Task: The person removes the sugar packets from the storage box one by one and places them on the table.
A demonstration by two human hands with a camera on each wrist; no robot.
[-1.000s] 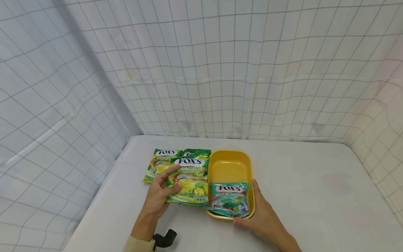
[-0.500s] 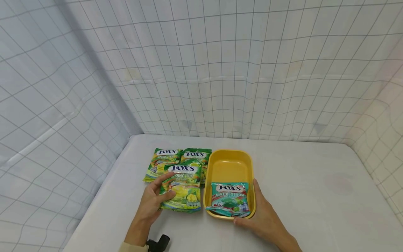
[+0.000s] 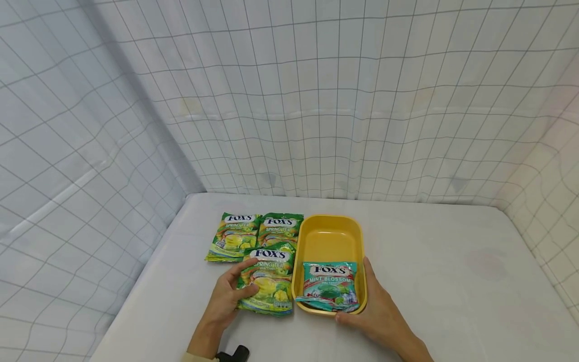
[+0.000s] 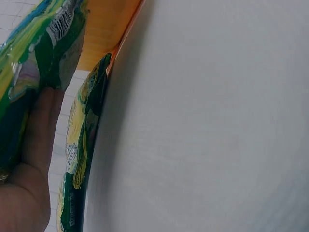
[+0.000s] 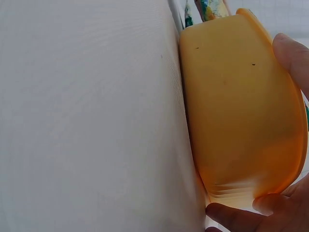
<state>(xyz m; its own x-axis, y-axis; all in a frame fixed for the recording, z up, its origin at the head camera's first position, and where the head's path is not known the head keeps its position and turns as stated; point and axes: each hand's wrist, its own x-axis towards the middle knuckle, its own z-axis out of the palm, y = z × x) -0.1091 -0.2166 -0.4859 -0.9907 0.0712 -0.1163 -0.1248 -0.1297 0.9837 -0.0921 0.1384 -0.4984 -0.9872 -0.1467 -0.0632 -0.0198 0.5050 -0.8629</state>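
Note:
My left hand (image 3: 223, 296) grips a green FOX'S Spring Tea candy bag (image 3: 269, 286) by its left side, thumb on the front. In the left wrist view that bag (image 4: 48, 53) is raised off the table, its back against my fingers. Just right of it stands a yellow plastic tray (image 3: 327, 239). My right hand (image 3: 380, 311) holds the tray's near right corner, thumb at the front rim and fingers along the right wall. A teal FOX'S Mint Blossom candy bag (image 3: 330, 286) lies in the near half of the tray.
Two spots hold more green Spring Tea bags, one at the left (image 3: 232, 239) and one behind the held bag (image 3: 280, 229). They lie on a white-covered table (image 3: 429, 261). White gridded sheets (image 3: 334, 100) rise behind and at both sides.
My left hand first drew the Spring Tea bag leftward off the tray's edge, then brought it nearer to me and slightly right. My right hand and the tray have stayed put.

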